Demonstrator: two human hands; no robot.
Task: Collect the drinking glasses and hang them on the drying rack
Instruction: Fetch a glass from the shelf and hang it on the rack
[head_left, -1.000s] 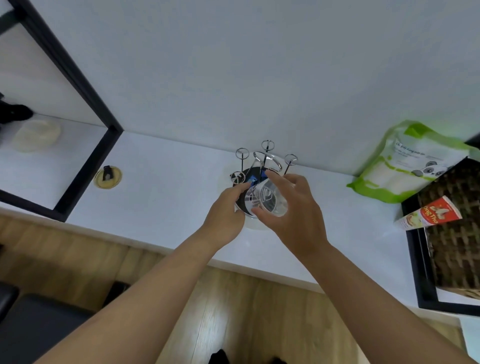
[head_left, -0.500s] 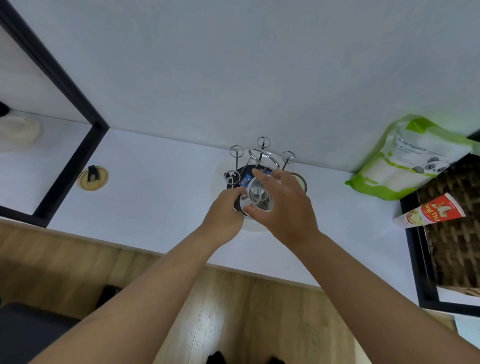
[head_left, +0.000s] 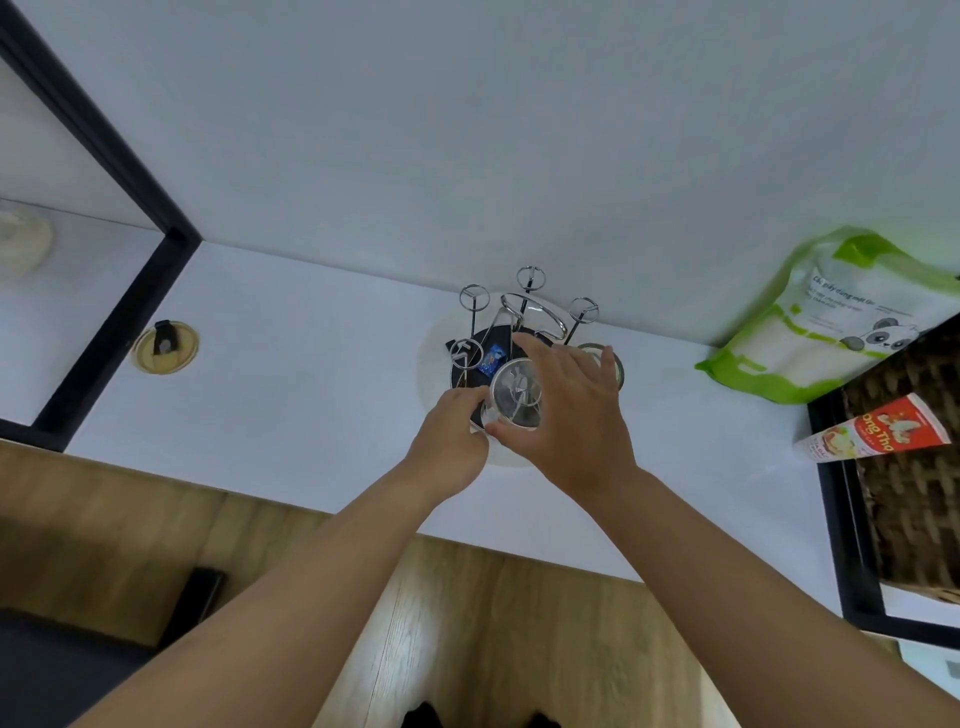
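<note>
A chrome wire drying rack (head_left: 527, 304) with ringed prongs stands on a round black base against the wall. A clear drinking glass (head_left: 514, 392) is turned bottom-up over the rack's near side. My right hand (head_left: 571, 410) grips it from the right and above. At the glass's lower left edge, my left hand (head_left: 457, 431) pinches the glass rim with its fingertips. A second glass (head_left: 615, 364) hangs upside down on the rack's right side, mostly hidden behind my right hand.
The white counter (head_left: 311, 405) runs along a white wall. A green and white pouch (head_left: 831, 322) leans at the right, beside a red-labelled tube (head_left: 878, 431) and a dark wicker basket (head_left: 924, 467). A round cable grommet (head_left: 166, 345) sits left, near a black-framed shelf (head_left: 119, 317).
The glass has been turned from tilted to bottom-up and moved slightly away from me over the rack. Both hands moved with it. The second glass at the right came into view.
</note>
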